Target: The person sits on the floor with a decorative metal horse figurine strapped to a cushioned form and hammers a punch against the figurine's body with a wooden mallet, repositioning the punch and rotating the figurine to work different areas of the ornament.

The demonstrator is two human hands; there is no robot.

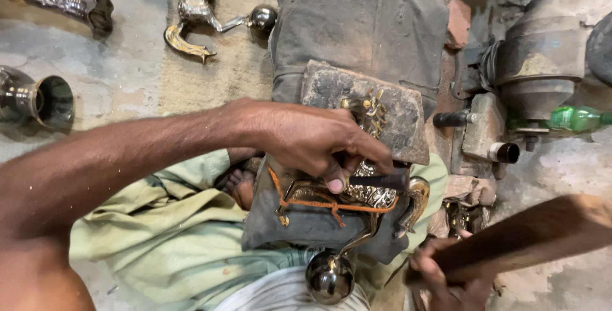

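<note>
Chisel pinched in my left hand, tip on brass horse figure tied by orange cord to dark pad on my lap, my right hand clenched around wooden mallet, second brass horse on floor beyond

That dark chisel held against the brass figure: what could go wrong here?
The left hand pinches the short chisel close to its end, so a stray blow from the wooden mallet in the right hand might strike the fingers. The brass figure, tied by only an orange cord, could shift.
</note>
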